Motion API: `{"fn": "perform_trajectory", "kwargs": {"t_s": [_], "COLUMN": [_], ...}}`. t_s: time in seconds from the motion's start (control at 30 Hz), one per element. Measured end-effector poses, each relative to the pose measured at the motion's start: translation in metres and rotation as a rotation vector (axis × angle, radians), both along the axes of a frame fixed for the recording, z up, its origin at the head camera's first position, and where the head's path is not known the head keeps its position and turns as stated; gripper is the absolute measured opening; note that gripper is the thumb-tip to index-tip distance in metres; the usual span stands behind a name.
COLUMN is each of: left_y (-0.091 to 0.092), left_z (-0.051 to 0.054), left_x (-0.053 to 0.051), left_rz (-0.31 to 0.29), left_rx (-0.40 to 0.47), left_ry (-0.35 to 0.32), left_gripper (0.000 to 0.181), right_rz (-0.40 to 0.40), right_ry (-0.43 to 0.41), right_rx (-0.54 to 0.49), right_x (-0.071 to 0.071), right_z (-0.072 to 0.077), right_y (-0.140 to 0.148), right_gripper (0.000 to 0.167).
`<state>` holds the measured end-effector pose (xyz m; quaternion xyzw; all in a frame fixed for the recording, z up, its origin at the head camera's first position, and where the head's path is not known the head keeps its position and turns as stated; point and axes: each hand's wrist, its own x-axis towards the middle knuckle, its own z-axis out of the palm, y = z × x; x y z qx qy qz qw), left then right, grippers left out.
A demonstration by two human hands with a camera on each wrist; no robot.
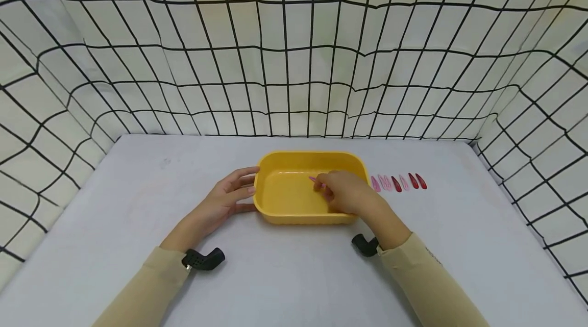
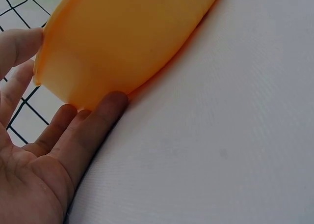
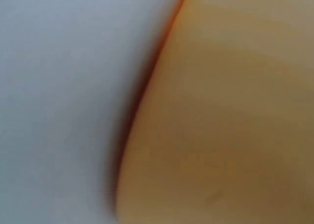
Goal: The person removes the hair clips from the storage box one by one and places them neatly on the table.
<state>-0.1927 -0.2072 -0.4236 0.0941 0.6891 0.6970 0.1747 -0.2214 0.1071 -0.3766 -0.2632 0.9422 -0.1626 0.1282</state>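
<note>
A yellow plastic tray (image 1: 294,219) with raised walls stands on the white table. My left hand (image 1: 229,194) rests against its left end; in the left wrist view the fairly straight fingers (image 2: 81,143) touch the tray's outer wall (image 2: 132,42). Reaching over the near right rim, my right hand (image 1: 342,192) is inside the tray. Its fingertips pinch a pink hair clip (image 1: 313,179), whose tip sticks out to the left; the rest is hidden by the fingers. Only the blurred tray wall (image 3: 221,116) and table show in the right wrist view.
To the right of the tray lies a row of several hair clips, among them a pink clip (image 1: 375,184), a dark red clip (image 1: 396,184) and a red clip (image 1: 420,181). Black netting (image 1: 285,51) encloses the table (image 1: 285,276) at the back and sides.
</note>
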Motion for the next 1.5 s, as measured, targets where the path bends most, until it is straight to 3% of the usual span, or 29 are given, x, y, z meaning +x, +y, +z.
{"fn": "perform_trajectory", "kwargs": {"t_s": [0.23, 0.4, 0.57, 0.73, 0.87, 1.3, 1.5], "left_y": [0.000, 0.000, -0.001, -0.001, -0.001, -0.001, 0.000], "left_z": [0.000, -0.002, -0.003, -0.002, 0.000, 0.000, -0.001], "left_x": [0.001, 0.001, 0.001, 0.001, 0.001, 0.000, -0.001], "left_rz": [0.005, 0.009, 0.013, 0.012, 0.016, 0.016, 0.012], "left_rx": [-0.004, -0.006, -0.013, -0.017, -0.023, -0.013, -0.014], "left_ry": [0.000, -0.007, -0.009, -0.006, -0.009, -0.009, -0.009], "left_gripper": [0.054, 0.053, 0.053, 0.053, 0.053, 0.054, 0.054], "right_rz": [0.032, 0.015, -0.028, -0.091, -0.100, -0.096, -0.151], "right_ry": [-0.028, -0.101, -0.103, -0.214, -0.263, -0.330, -0.314], "right_rx": [-0.058, -0.169, -0.365, -0.648, -0.775, -0.882, -0.921], "right_x": [-0.004, -0.007, -0.013, -0.016, -0.016, -0.016, -0.015], "right_z": [-0.004, 0.001, 0.014, 0.027, 0.034, 0.039, 0.040], "right_y": [0.003, 0.010, 0.022, 0.032, 0.036, 0.036, 0.038], "right_gripper": [0.036, 0.022, 0.013, 0.014, 0.016, 0.019, 0.022]}}
